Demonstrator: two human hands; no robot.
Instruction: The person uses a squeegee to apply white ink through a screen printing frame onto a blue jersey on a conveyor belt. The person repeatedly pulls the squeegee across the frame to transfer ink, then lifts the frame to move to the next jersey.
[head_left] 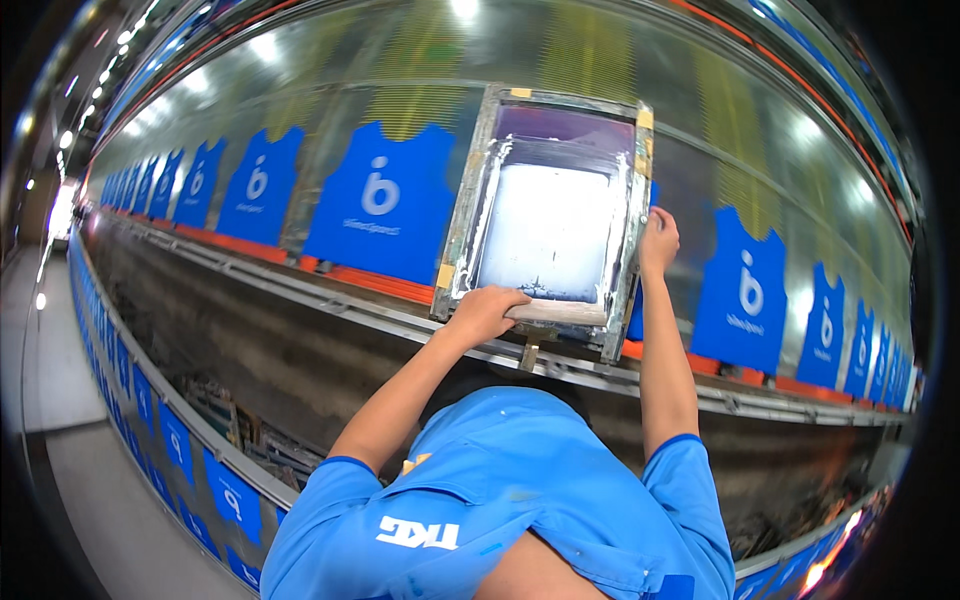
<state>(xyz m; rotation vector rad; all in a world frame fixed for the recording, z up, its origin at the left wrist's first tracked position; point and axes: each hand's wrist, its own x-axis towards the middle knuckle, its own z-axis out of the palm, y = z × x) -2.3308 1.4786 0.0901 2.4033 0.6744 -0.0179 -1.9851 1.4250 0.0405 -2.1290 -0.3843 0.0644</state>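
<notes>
A rectangular printing screen point(506, 121) with a worn metal frame, purple and white ink and tape patches lies over a blue garment piece on the long slanted board. My left hand point(487, 314) is closed on a pale wooden squeegee bar point(563, 312) along the screen's lower edge. My right hand point(659, 240) is closed at the frame's right edge, holding it, with my forearm reaching up from below. Most of the garment piece under the screen is hidden.
Rows of printed blue sleeveless pieces point(370, 240) run along both sides on the glossy board point(590, 55) above a metal rail point(410, 317). More blue pieces point(225, 490) line a lower board at left, beside a grey aisle floor point(70, 470).
</notes>
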